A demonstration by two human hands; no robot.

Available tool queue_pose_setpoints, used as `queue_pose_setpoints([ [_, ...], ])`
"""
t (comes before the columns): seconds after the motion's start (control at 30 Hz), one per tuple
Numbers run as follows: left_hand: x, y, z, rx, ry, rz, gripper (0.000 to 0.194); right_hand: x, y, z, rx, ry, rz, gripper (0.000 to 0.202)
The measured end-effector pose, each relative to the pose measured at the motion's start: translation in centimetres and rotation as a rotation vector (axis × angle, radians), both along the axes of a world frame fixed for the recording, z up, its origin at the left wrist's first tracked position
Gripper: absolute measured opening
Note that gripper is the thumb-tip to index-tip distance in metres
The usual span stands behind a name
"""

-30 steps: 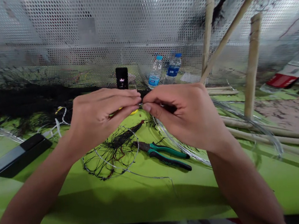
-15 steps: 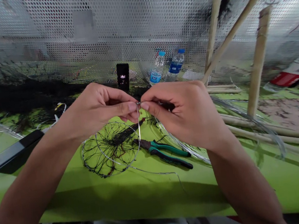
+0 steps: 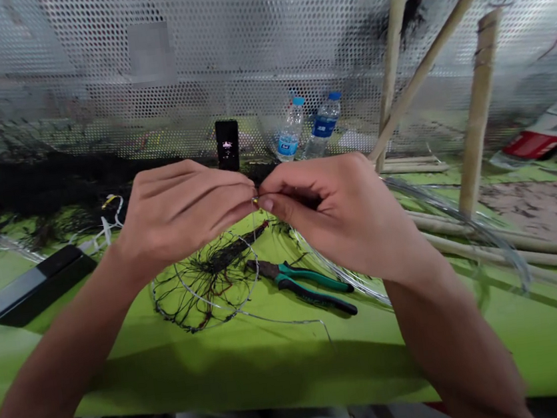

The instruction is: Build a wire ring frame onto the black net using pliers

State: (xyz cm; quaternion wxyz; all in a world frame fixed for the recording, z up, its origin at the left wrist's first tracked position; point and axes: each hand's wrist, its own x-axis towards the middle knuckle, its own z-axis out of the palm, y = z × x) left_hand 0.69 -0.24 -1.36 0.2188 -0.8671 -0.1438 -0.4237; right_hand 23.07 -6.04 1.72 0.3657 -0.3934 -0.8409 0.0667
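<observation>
My left hand and my right hand meet at their fingertips above the table. Between thumb and forefinger, the right hand pinches a thin silvery wire; it hangs down from the fingertips. The left fingers are pressed together at the same spot, largely hiding what they grip. Below lies a round hoop of wire with black netting tied around it, the strands gathered into a dark bundle in the middle. A loose wire tail runs off to the right. Beside the hoop rest green-and-black pliers, jaws toward the net.
On the left lies a black power bank with a white cable. A phone and two water bottles stand at the back by a perforated metal screen. Wooden poles and coiled clear strands occupy the right.
My left hand has turned over, so its back now faces me and its thumb is hidden. The right hand keeps its pinch at nearly the same place.
</observation>
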Motion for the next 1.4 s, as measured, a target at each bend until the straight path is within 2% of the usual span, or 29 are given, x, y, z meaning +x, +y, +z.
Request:
queue_pose_setpoints([
  [0.13, 0.2, -0.2, 0.5, -0.118, -0.031, -0.048, 0.004, 0.0, -0.1, -0.1, 0.027, -0.008, 0.007, 0.024],
  [0.27, 0.4, -0.1, 0.8, -0.278, -0.087, -0.174, 0.003, -0.2, -0.1, -0.3, 0.078, -0.041, -0.011, 0.023],
  [0.33, 0.5, 0.1, 0.7, -0.432, -0.154, -0.254, 0.004, -0.4, -0.1, -0.4, 0.094, -0.041, -0.003, 0.022],
  [0.5, 0.7, 0.8, 0.7, -0.95, -0.285, -0.372, 0.022, -0.6, -0.3, -0.8, 0.123, -0.082, -0.008, 0.022],
  [0.6, 0.9, 1.0, 0.9, -1.142, -0.233, -0.413, 0.026, -0.6, -0.3, -0.8, 0.118, -0.097, 0.0, 0.023],
  [0.67, 1.0, 0.8, 1.1, -1.195, -0.209, -0.401, 0.031, -0.6, -0.2, -0.7, 0.106, -0.08, -0.001, 0.023],
  [0.73, 1.1, 0.3, 1.1, -1.162, -0.195, -0.336, 0.032, -0.5, -0.2, -0.5, 0.085, -0.05, -0.001, 0.023],
  [0.8, 1.1, -0.2, 0.9, -1.0, -0.226, -0.258, 0.023, -0.3, -0.2, -0.2, 0.059, -0.025, -0.004, 0.023],
  [0.83, 1.0, -0.3, 0.8, -0.849, -0.277, -0.223, 0.02, -0.3, -0.3, -0.1, 0.048, -0.015, -0.009, 0.024],
  [0.9, 0.6, -0.2, 0.6, -0.397, -0.333, -0.166, 0.021, -0.1, -0.4, 0.0, 0.028, -0.003, -0.019, 0.024],
  [0.97, 0.1, 0.3, 0.5, 0.088, -0.214, -0.106, 0.025, 0.0, -0.4, 0.1, 0.01, 0.008, -0.021, 0.024],
  [1.0, -0.1, 0.6, 0.5, 0.257, -0.112, -0.092, 0.027, 0.0, -0.4, 0.1, 0.001, 0.012, -0.02, 0.024],
  [1.03, -0.3, 0.8, 0.5, 0.348, -0.028, -0.088, 0.03, -0.1, -0.4, 0.0, -0.003, 0.015, -0.024, 0.025],
  [1.1, -0.5, 0.9, 0.6, 0.349, 0.03, -0.079, 0.035, -0.1, -0.3, 0.0, -0.001, 0.016, -0.037, 0.025],
  [1.23, -0.5, 0.3, 0.9, 0.165, 0.01, -0.04, 0.035, -0.3, -0.2, 0.0, 0.019, 0.005, -0.053, 0.025],
  [1.4, -0.3, -0.2, 1.2, 0.087, 0.03, -0.048, 0.034, -0.3, -0.4, 0.0, 0.022, 0.009, -0.051, 0.026],
])
